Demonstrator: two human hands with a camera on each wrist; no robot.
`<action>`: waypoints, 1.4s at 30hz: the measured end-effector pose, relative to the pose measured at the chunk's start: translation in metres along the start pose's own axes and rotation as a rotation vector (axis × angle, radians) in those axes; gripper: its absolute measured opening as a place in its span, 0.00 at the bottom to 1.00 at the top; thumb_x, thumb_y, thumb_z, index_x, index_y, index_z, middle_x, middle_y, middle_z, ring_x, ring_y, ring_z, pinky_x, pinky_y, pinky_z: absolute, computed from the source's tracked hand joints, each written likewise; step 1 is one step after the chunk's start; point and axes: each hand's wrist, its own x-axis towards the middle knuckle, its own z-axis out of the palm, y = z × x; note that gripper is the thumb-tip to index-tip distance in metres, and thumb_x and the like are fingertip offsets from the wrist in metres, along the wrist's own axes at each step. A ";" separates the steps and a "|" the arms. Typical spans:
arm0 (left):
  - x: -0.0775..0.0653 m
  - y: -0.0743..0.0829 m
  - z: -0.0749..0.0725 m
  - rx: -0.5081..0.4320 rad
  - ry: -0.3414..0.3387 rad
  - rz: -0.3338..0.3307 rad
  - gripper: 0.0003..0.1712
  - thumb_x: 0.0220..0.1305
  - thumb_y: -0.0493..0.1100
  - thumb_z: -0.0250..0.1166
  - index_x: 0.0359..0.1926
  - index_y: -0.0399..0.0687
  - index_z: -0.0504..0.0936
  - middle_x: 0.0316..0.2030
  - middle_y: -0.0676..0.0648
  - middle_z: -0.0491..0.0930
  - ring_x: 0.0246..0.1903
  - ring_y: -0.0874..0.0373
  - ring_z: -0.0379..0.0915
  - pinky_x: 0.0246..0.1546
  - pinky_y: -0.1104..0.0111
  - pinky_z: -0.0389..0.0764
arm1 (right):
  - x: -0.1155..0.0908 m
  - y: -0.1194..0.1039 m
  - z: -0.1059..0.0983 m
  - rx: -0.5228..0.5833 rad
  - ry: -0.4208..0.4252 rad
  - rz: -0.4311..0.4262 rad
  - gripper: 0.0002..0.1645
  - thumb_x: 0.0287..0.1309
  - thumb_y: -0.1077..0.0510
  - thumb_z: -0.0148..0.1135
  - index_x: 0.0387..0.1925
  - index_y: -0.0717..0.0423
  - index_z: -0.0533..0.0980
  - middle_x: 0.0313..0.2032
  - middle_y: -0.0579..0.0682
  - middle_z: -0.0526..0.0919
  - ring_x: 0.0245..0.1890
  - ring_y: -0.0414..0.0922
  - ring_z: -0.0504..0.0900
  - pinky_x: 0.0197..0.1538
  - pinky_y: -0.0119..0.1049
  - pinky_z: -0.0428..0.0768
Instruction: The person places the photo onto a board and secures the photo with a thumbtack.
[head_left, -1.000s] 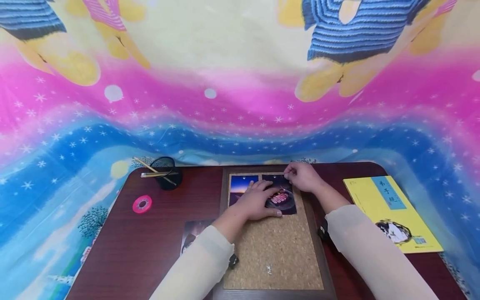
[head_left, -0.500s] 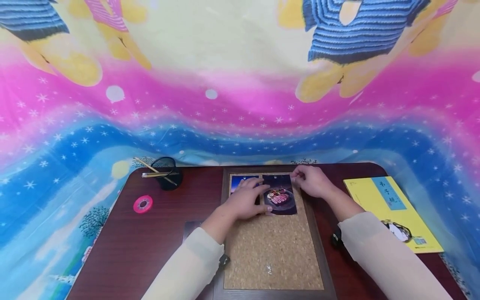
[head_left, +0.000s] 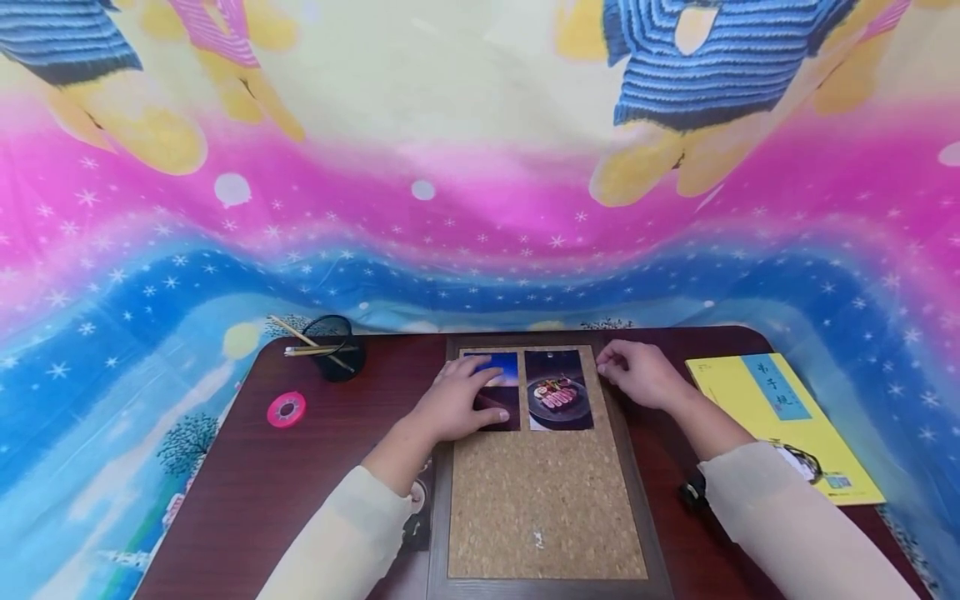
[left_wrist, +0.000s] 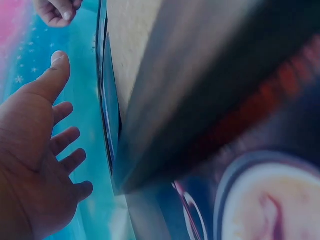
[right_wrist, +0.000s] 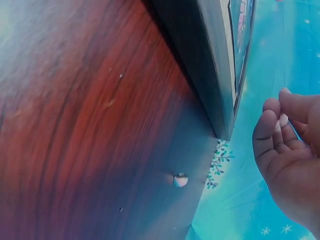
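Side by side at the top of a framed cork board [head_left: 547, 500] lie two photos. The right one, a food photo [head_left: 561, 392], shows sliced meat on a dark plate, with a small shiny dot near its top edge. My left hand [head_left: 453, 402] is over the blue-and-purple sky photo [head_left: 504, 400], fingers spread, covering its left part; the left wrist view shows those fingers [left_wrist: 65, 142] extended. Off the board's upper right edge hovers my right hand [head_left: 641, 372], its fingers [right_wrist: 265, 132] loosely bent, with nothing visible between them.
Small clear pieces [head_left: 538, 537] lie low on the cork. Another photo [head_left: 420, 508], partly behind my left sleeve, lies left of the board. A black pencil cup [head_left: 339, 358], a pink round case [head_left: 286, 408] and a yellow book [head_left: 795, 425] stand around on the dark red table [head_left: 300, 500].
My left hand has slid left off the food photo onto the sky photo. My right hand has moved right, away from the food photo's top corner and off the board.
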 end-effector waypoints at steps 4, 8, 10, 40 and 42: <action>-0.008 -0.007 -0.001 0.000 0.015 -0.007 0.44 0.65 0.70 0.67 0.76 0.60 0.70 0.78 0.46 0.60 0.77 0.41 0.52 0.77 0.42 0.49 | -0.006 0.002 -0.002 -0.004 0.007 0.005 0.07 0.74 0.55 0.62 0.46 0.53 0.82 0.37 0.47 0.84 0.31 0.44 0.80 0.35 0.41 0.79; -0.016 -0.013 -0.003 0.000 0.023 -0.013 0.45 0.64 0.69 0.68 0.76 0.59 0.70 0.78 0.45 0.60 0.77 0.40 0.52 0.76 0.41 0.50 | -0.013 0.005 -0.003 -0.010 0.011 0.010 0.06 0.74 0.55 0.62 0.45 0.52 0.82 0.35 0.46 0.84 0.30 0.45 0.78 0.35 0.41 0.77; -0.020 -0.015 -0.005 -0.003 0.028 -0.015 0.45 0.64 0.69 0.68 0.76 0.59 0.70 0.78 0.45 0.61 0.77 0.40 0.52 0.76 0.41 0.49 | -0.017 0.007 -0.004 -0.007 0.009 0.011 0.05 0.74 0.56 0.62 0.45 0.51 0.82 0.34 0.46 0.83 0.30 0.46 0.77 0.34 0.41 0.77; -0.085 -0.055 -0.017 -0.024 0.055 -0.079 0.49 0.58 0.68 0.74 0.76 0.57 0.71 0.76 0.45 0.63 0.76 0.41 0.54 0.72 0.41 0.60 | -0.052 0.046 -0.020 -0.002 -0.008 0.077 0.12 0.71 0.57 0.66 0.52 0.56 0.81 0.39 0.47 0.85 0.36 0.45 0.80 0.39 0.41 0.80; -0.089 -0.058 -0.017 -0.022 0.057 -0.074 0.50 0.57 0.68 0.74 0.76 0.56 0.71 0.76 0.45 0.63 0.76 0.40 0.55 0.72 0.40 0.60 | -0.054 0.049 -0.021 -0.014 -0.005 0.078 0.13 0.70 0.56 0.67 0.52 0.56 0.81 0.39 0.47 0.84 0.37 0.45 0.80 0.40 0.42 0.80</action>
